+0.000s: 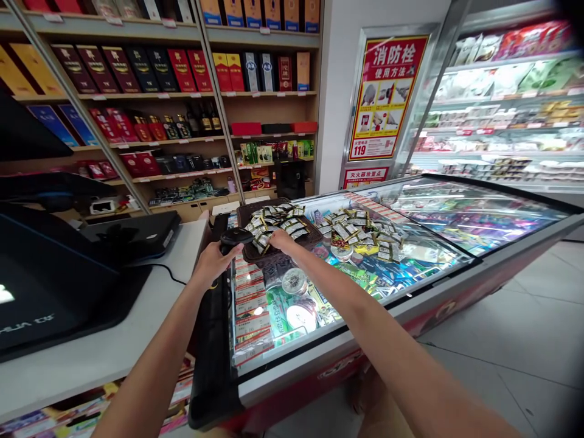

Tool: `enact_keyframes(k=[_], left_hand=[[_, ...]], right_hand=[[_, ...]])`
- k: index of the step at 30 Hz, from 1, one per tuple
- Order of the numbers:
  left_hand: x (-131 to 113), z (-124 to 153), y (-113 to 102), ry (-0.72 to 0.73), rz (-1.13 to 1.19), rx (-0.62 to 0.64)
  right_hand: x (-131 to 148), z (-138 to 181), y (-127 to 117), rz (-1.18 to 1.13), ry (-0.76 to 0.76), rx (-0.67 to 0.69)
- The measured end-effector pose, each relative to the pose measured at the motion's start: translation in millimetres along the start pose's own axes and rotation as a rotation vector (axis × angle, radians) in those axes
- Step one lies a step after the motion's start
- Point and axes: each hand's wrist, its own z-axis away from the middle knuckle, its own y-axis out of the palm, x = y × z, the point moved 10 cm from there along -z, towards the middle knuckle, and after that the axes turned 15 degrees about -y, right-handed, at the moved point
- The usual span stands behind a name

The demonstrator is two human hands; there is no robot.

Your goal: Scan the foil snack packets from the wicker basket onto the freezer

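My left hand is wrapped round the handle of a black barcode scanner, held beside the near left corner of a brown tray. The tray rests on the glass top of a chest freezer and bears a heap of small foil packets, white with dark and gold edges. Reaching in from the right, my right hand is among those packets with its fingers closed on one at the heap's near side; the fingertips are partly hidden. A second heap of like packets lies directly on the glass, right of the tray.
The chest freezer stretches away to the right, with frozen goods under its glass. On the left, a white counter carries a black checkout terminal and a cable. Shelves of boxed bottles and a lit refrigerated case stand behind.
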Motion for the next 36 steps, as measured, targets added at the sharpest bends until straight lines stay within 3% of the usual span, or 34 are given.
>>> enact_keyframes(k=[3,7,11,16,25,32,36], left_hand=[[-12,6,3,0.018,0.022,0.007],[-42,18,20,0.057,0.06,0.059],[-79,34,52,0.116,0.111,0.155],[-115,47,92,0.168,0.145,0.25],[-145,62,127,0.217,0.112,0.269],[-147,59,140,0.199,0.091,0.252],[-143,61,140,0.189,0.103,0.274]], right_hand=[[1,8,-36,0.096,0.056,-0.132],[0,25,-100,0.04,0.012,-0.354],[-17,49,-154,0.008,0.022,-0.43],[-42,85,-202,-0.041,0.087,-0.504],[-66,121,-242,-0.104,0.129,-0.572],[-80,127,-248,-0.088,0.141,-0.578],[-112,142,-264,0.05,0.252,-0.604]])
